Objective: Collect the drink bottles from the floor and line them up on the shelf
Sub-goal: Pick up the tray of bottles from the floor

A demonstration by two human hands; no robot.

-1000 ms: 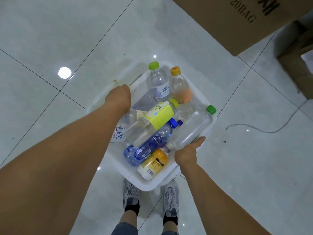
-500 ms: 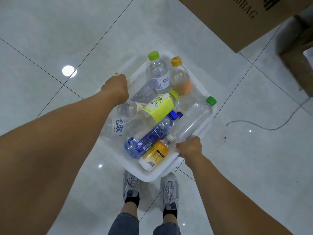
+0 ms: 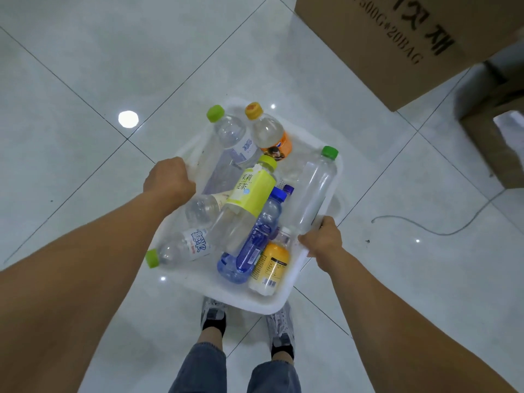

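Below, left hand (image 3: pixel 169 177) and right hand (image 3: pixel 320 240) tight on basket (image 3: pixel 270 307) rim, bottles (image 3: pixel 252 191) inside; cardboard box (image 3: pixel 397 38), cable (image 3: pixel 419 228) rightward.

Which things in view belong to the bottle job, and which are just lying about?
Job: white plastic basket, gripped at its rim by left hand and right hand; plastic drink bottles piled in it, such as the blue-tinted bottle and yellow-labelled tea bottle.
Lying about: brown cardboard box; thin grey cable on the floor tiles.
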